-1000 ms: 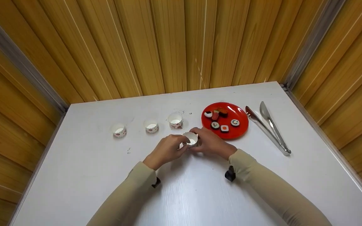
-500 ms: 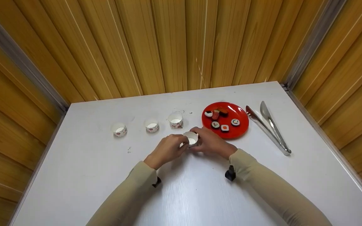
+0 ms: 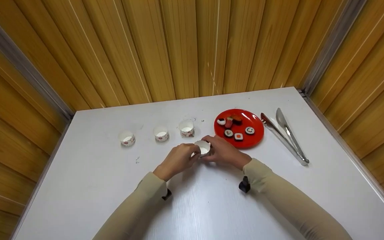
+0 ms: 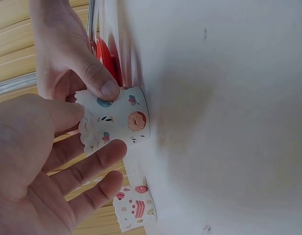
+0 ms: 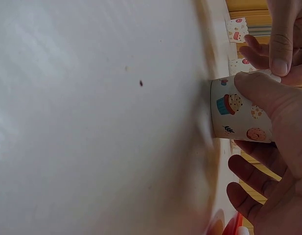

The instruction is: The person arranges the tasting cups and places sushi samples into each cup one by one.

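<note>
- I have both hands on one small white paper cup [image 3: 203, 147], out in the middle of the desk [image 3: 88, 186], mouth up.
- Left hand [image 3: 178, 158]: holding, thumb and forefinger pinching the scalloped rim; I see the other fingers reaching along the cup's side on the left wrist view.
- Right hand [image 3: 224, 152]: holding too, thumb laid against the printed wall and a finger round the far side, two more fingers standing off it.
- Doughnut and cupcake pictures on that wall, and the rim looks layered from the left wrist; whether it is several cups nested, I can't tell.
- Base right down at the desk; contact or a sliver of gap, I can't tell.
- Beyond the left hand I get three more paper cups, upright and apart from one another: one far left [image 3: 127, 139], one between [image 3: 161, 134], one nearest the held cup [image 3: 187, 128].
- Just past the right hand, a red plate [image 3: 254, 140] carries six sushi pieces, a white one with a black patch [image 3: 221, 121] at its left side.
- Right of the plate, metal tongs [image 3: 283, 138] lie spread, narrow end towards me.
- Wood-panelled wall [image 3: 178, 50] behind it all.
</note>
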`<move>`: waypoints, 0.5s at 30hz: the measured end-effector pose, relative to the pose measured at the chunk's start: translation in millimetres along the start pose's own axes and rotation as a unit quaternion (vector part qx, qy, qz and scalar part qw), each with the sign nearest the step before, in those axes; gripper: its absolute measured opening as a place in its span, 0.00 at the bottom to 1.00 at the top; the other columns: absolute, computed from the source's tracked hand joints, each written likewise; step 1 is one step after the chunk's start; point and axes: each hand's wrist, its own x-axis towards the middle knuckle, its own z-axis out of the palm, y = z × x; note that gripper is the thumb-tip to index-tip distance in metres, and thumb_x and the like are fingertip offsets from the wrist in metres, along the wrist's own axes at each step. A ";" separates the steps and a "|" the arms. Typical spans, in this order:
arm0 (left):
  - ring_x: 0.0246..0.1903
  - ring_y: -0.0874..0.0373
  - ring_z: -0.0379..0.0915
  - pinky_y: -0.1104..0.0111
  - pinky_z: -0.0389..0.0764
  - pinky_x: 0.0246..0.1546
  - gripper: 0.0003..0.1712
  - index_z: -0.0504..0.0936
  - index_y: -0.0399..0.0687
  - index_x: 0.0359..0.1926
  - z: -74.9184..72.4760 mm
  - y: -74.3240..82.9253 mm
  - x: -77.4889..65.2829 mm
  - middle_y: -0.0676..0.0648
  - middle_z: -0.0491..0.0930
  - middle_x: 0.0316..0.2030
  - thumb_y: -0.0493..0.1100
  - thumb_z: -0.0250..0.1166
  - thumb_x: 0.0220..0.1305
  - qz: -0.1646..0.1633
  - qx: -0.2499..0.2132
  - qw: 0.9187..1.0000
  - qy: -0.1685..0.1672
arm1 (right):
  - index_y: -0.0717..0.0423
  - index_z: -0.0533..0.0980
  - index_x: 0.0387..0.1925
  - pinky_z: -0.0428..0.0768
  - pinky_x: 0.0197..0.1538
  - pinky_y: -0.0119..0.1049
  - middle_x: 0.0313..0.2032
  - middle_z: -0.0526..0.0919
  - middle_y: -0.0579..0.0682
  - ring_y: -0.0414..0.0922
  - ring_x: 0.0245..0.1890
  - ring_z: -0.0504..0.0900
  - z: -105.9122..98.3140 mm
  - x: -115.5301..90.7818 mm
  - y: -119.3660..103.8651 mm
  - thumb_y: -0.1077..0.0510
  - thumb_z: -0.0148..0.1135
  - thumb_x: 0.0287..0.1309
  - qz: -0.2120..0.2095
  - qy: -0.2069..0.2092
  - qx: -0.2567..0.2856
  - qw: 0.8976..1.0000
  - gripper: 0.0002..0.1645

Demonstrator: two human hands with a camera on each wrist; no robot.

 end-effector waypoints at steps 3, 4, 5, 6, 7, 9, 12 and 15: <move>0.33 0.58 0.81 0.61 0.82 0.34 0.03 0.87 0.44 0.38 -0.4 0.4 -0.3 0.49 0.86 0.36 0.37 0.67 0.69 0.002 0.003 1.000 0.002 | 0.52 0.75 0.60 0.77 0.49 0.40 0.48 0.82 0.46 0.44 0.44 0.76 0.3 0.2 -0.1 0.50 0.79 0.55 0.002 0.000 0.001 1.000 0.34; 0.33 0.57 0.81 0.61 0.82 0.34 0.03 0.87 0.44 0.38 -0.6 0.6 -0.3 0.49 0.86 0.36 0.37 0.67 0.69 0.003 0.004 1.000 0.002 | 0.52 0.75 0.60 0.77 0.49 0.40 0.48 0.82 0.46 0.44 0.44 0.76 0.4 0.4 -0.1 0.50 0.79 0.55 0.003 0.000 0.000 1.000 0.34; 0.33 0.58 0.81 0.62 0.82 0.34 0.03 0.87 0.44 0.38 -0.7 0.6 -0.4 0.49 0.86 0.35 0.37 0.67 0.69 0.004 0.005 1.000 0.002 | 0.52 0.75 0.60 0.77 0.49 0.40 0.48 0.82 0.46 0.44 0.44 0.76 0.4 0.5 -0.2 0.50 0.79 0.55 0.003 0.000 -0.001 1.000 0.34; 0.33 0.58 0.81 0.62 0.82 0.34 0.03 0.87 0.43 0.37 -1.0 0.7 -0.4 0.49 0.86 0.35 0.37 0.67 0.69 0.004 0.005 1.000 0.001 | 0.52 0.75 0.60 0.77 0.49 0.40 0.48 0.82 0.46 0.44 0.44 0.76 0.3 0.5 -0.4 0.50 0.79 0.55 0.004 0.000 0.000 1.000 0.34; 0.33 0.58 0.80 0.62 0.81 0.34 0.03 0.86 0.43 0.38 -1.2 1.1 -0.4 0.49 0.86 0.36 0.37 0.67 0.69 0.004 0.005 1.000 -0.001 | 0.52 0.75 0.60 0.77 0.50 0.40 0.48 0.82 0.46 0.44 0.44 0.76 0.2 0.6 -0.6 0.50 0.79 0.55 0.004 -0.001 0.001 1.000 0.34; 0.32 0.58 0.79 0.63 0.81 0.33 0.02 0.86 0.43 0.37 -1.6 1.4 -0.4 0.49 0.86 0.35 0.37 0.68 0.69 0.005 0.005 1.000 -0.002 | 0.53 0.75 0.60 0.77 0.51 0.41 0.48 0.82 0.46 0.44 0.44 0.76 -0.1 0.7 -0.8 0.50 0.79 0.55 0.005 -0.002 0.002 1.000 0.33; 0.31 0.59 0.78 0.63 0.80 0.32 0.03 0.86 0.43 0.37 -2.7 2.3 -0.5 0.49 0.86 0.35 0.37 0.68 0.69 0.005 0.005 1.000 -0.003 | 0.53 0.75 0.60 0.77 0.53 0.42 0.50 0.83 0.46 0.44 0.46 0.77 -0.6 0.3 -1.0 0.49 0.79 0.55 0.004 -0.001 0.003 1.000 0.34; 0.31 0.60 0.77 0.64 0.80 0.32 0.02 0.86 0.44 0.37 -3.9 3.4 -1.1 0.50 0.85 0.34 0.37 0.68 0.69 0.011 0.008 1.000 0.007 | 0.52 0.74 0.62 0.77 0.55 0.44 0.51 0.82 0.48 0.45 0.48 0.77 -1.0 -0.5 -0.6 0.48 0.79 0.55 0.004 0.002 0.002 1.000 0.36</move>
